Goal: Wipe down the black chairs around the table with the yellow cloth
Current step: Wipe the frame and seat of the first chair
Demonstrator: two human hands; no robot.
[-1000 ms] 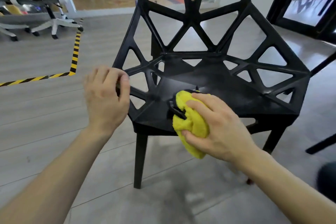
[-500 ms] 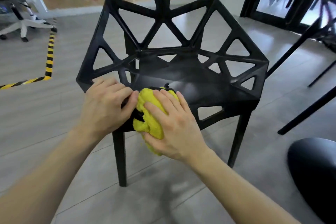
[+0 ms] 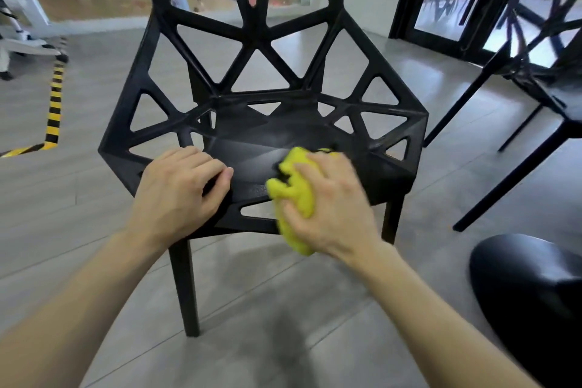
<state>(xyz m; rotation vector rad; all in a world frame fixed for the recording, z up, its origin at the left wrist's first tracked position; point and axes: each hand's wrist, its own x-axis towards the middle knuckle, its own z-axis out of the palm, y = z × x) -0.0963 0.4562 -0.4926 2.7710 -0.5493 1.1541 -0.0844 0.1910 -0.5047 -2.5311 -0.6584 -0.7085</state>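
Observation:
A black chair (image 3: 261,135) with a lattice of triangular holes faces me in the middle of the view. My right hand (image 3: 333,208) grips the bunched yellow cloth (image 3: 296,195) and presses it on the front right part of the seat. My left hand (image 3: 179,192) rests on the seat's front left corner, its fingers curled over the edge. Both forearms reach in from the bottom of the frame.
A second black chair (image 3: 541,85) stands at the right, its legs angled toward the first. A dark rounded object (image 3: 532,287) sits at the lower right. Yellow-black floor tape (image 3: 54,104) runs at the left, and a white office chair base (image 3: 28,47) stands beyond it.
The right hand slid the cloth from the seat's front left toward the front right, away from the left hand. The left hand stayed on the front left corner. The view shifted.

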